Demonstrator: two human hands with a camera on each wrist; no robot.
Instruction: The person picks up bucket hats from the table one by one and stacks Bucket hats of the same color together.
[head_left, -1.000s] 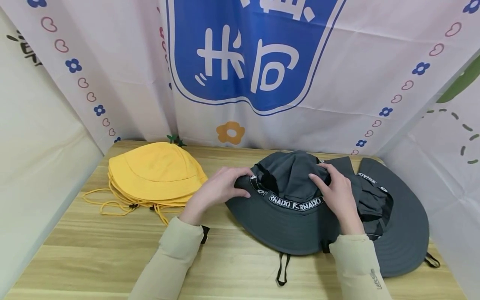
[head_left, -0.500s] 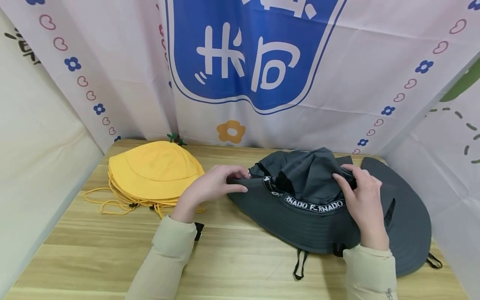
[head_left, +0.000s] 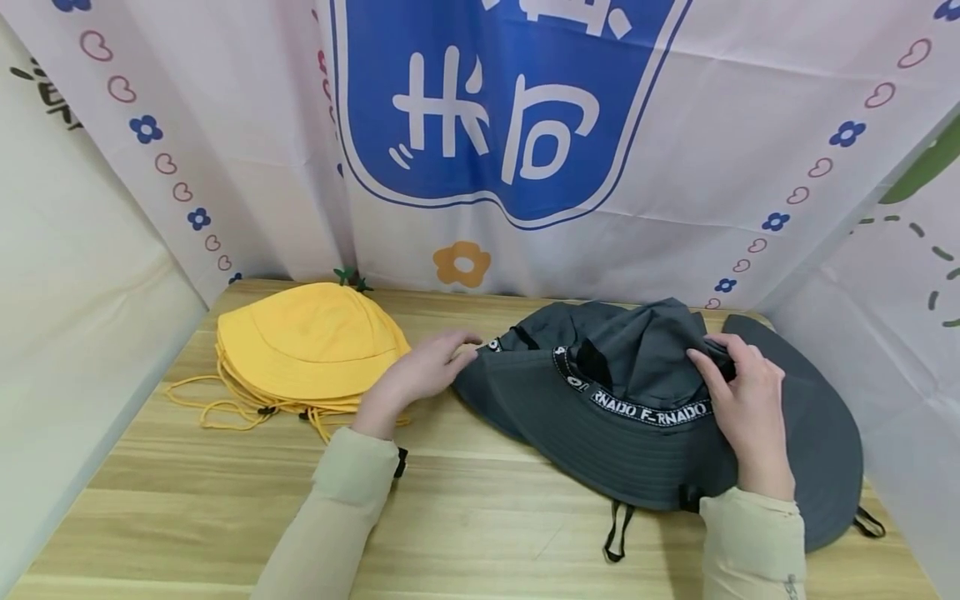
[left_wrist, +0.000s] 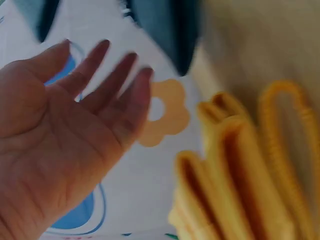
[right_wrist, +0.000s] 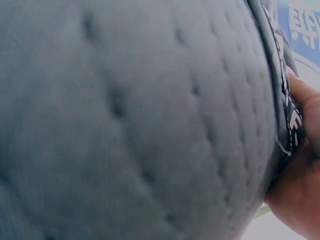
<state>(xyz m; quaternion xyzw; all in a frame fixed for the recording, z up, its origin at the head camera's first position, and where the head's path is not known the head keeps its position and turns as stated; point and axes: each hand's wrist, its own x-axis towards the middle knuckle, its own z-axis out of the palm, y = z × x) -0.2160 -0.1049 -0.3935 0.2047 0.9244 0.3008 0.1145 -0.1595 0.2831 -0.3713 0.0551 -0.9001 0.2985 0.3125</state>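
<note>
Pinching a bunched edge of a dark grey, wide-brimmed fabric hat (head_left: 615,454), the right hand (head_left: 746,392) has its thumb and fingers closed on the cloth at the right of the crown. The right-wrist view shows grey cloth with rows of stitching filling most of the frame, and the hand against the black-and-white lettered trim. The left hand (head_left: 420,375) holds nothing: its fingers are loosely extended and separated, the palm bare, just beside the left end of the grey brims; whether a fingertip touches the cloth I cannot tell.

The gripped hat lies on the right half of the pale wood-grain worktop (head_left: 187,517), overlapping more dark grey cloth behind and to its left. A narrow black strap loop (head_left: 615,533) hangs from its near edge onto the wood. At its right, partly behind the right hand and forearm, is another broad dark grey brim (head_left: 825,442), with a second black loop (head_left: 868,523) at its edge.

Well apart from the gripped hat, left of the left hand, sits a stack of bright yellow fabric hats (head_left: 315,342), with thin yellow cords (head_left: 225,414) trailing onto the wood. Behind everything hangs a white printed cloth (head_left: 262,200) with a blue shield (head_left: 502,108) and an orange flower (head_left: 444,265). Both forearms wear cream padded sleeves (head_left: 333,500).
</note>
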